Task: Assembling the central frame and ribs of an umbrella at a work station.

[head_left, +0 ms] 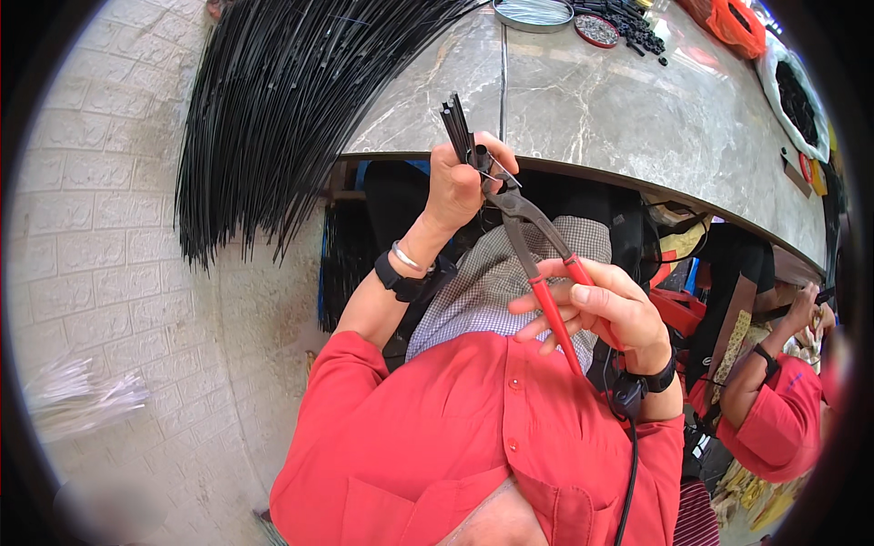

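Observation:
My left hand (451, 191) is closed round a short bunch of thin black rods (458, 126), whose ends stick up above the fist. A short black tube piece (482, 156) and a thin wire show between thumb and fingers. In my right hand (624, 314) are long pincers (521, 207) with dark metal jaws and red handles. Their handles stand apart, with some fingers spread between and across them. The jaw end reaches up to the wire beside my left fist; whether it grips the wire I cannot make out.
A large sheaf of long black strands (273, 109) hangs over the left end of the grey marbled table (601, 109). On it stand a round tin of silvery wires (535, 13), a red-rimmed dish (596, 31) and a white bag (794, 96). A co-worker in red (774, 423) sits at right.

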`<state>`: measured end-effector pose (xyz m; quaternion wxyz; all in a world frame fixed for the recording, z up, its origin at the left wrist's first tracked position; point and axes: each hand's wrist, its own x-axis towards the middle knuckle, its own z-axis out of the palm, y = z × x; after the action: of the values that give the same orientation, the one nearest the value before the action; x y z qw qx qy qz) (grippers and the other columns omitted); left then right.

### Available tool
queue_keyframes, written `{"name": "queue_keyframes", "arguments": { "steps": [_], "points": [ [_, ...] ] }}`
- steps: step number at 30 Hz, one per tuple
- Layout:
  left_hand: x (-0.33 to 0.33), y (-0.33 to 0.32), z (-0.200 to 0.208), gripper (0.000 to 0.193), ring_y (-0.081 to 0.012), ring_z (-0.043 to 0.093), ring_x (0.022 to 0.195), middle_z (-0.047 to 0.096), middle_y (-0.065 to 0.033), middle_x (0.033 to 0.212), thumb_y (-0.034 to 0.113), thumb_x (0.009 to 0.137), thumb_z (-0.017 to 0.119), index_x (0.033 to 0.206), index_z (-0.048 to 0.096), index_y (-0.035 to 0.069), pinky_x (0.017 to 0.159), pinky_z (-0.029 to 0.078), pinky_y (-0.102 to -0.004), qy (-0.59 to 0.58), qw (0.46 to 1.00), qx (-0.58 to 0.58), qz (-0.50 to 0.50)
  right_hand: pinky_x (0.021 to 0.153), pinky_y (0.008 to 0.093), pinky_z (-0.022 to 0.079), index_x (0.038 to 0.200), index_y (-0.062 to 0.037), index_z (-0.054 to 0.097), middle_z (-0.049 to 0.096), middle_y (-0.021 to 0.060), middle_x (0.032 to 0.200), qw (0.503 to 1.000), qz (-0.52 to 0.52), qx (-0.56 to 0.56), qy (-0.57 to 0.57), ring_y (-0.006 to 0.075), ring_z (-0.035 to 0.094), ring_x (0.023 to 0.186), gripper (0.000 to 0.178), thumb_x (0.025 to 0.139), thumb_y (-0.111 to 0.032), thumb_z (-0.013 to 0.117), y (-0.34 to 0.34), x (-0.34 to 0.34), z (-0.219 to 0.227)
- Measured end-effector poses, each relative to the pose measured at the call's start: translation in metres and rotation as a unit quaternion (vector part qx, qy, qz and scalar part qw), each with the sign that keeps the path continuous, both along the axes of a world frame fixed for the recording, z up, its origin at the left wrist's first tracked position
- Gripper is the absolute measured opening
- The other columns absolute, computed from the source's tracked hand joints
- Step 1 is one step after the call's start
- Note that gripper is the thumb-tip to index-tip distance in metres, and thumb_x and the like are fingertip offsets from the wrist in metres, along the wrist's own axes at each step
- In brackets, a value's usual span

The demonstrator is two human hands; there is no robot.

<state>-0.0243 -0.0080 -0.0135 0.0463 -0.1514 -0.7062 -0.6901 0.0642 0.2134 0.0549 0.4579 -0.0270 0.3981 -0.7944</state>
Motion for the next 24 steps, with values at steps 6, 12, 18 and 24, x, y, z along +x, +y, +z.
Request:
{"name": "queue_keyframes", "arguments": {
  "steps": [6,12,18,24],
  "points": [
    [-0.001,0.002,-0.007,0.082,-0.0037,0.049,0.053,0.054,0.0012,0.062,0.08,0.068,0.05,0.076,0.061,0.0,0.046,0.036,-0.0178,0.023,0.992,0.118,-0.031,0.05,0.0284,0.051,0.115,0.0044,0.044,0.058,0.0111,0.08,1.0,0.021,-0.006,-0.009,0.0184,0.06,0.055,0.032,0.096,-0.021,0.043,0.005,0.0,-0.004],
    [0.005,0.001,-0.005,0.091,-0.0056,0.05,0.05,0.055,-0.0021,0.061,0.088,0.059,0.042,0.075,0.058,0.0,0.045,0.037,-0.0182,-0.018,0.995,0.1,-0.025,0.038,0.0247,0.04,0.104,0.0033,0.045,0.053,0.0056,0.071,0.997,0.024,0.067,0.029,0.0112,0.049,0.044,0.024,0.094,-0.018,0.04,0.005,0.005,0.002],
    [0.01,0.009,-0.002,0.091,-0.0053,0.047,0.047,0.051,-0.001,0.056,0.089,0.06,0.039,0.07,0.056,0.0,0.043,0.034,-0.0186,-0.014,0.996,0.092,-0.001,0.034,0.0243,0.037,0.107,0.0055,0.047,0.051,0.0093,0.066,0.996,-0.001,0.078,0.036,0.0113,0.045,0.039,0.028,0.093,-0.019,0.046,0.008,0.012,-0.003],
    [0.008,0.016,-0.004,0.089,-0.006,0.047,0.047,0.051,-0.0005,0.056,0.088,0.06,0.041,0.067,0.056,0.0,0.043,0.035,-0.0188,-0.026,0.993,0.118,0.003,0.033,0.0245,0.036,0.106,0.0049,0.047,0.05,0.009,0.066,0.995,-0.001,0.083,0.046,0.0114,0.045,0.039,0.027,0.093,-0.019,0.045,0.007,0.009,-0.002]
  ]
}}
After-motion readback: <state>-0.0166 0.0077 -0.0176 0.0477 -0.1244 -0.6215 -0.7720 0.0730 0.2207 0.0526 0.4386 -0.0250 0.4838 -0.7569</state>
